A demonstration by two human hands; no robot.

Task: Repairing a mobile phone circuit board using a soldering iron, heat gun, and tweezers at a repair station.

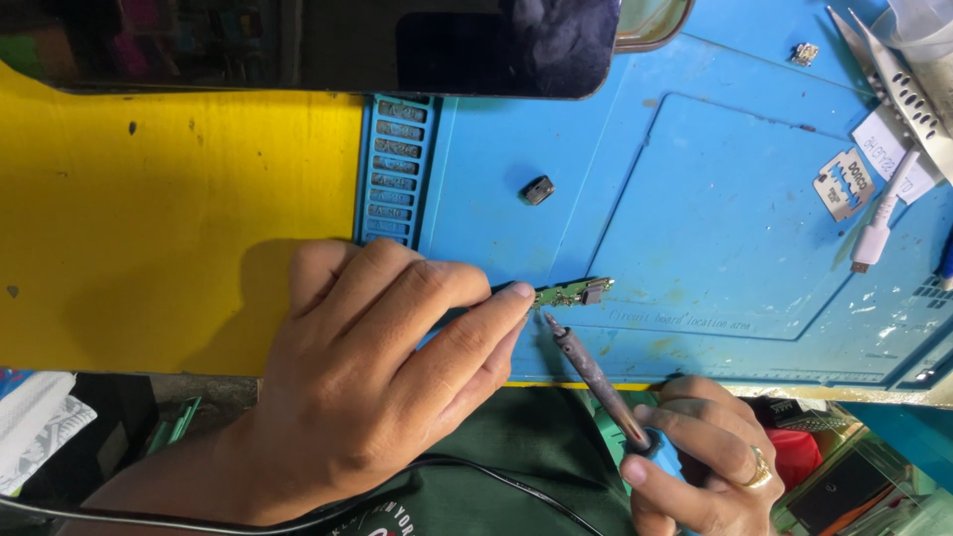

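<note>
Right hand (700,452), nearest the body at the bench's front edge: fingers wrapped shut around the blue grip of a soldering iron (594,372). A ring shows on one finger. The iron's shaft runs up and to the left from this hand, its tip resting at or just off the near left end of a small green circuit board (571,294).

Left hand (392,367), just left of the right: palm down, fingers drawn together and extended rightward. The fingertips pinch or press the board's left end; the exact contact is hidden under the fingers.

The board lies flat on a blue work mat (695,228), long axis roughly left to right, a metal connector at its far right end. It sits straight ahead of the right hand, immediately right of the left fingertips. The left hand is the nearer one; the right reaches it only through the iron.

Beyond the left hand: a small black part (537,190) on the mat, then a dark phone (447,45) at the far edge. Far right of both hands: a razor blade (844,184), a white cable plug (879,223), tweezers (898,79).

Left of the mat, yellow bench (169,228).
</note>
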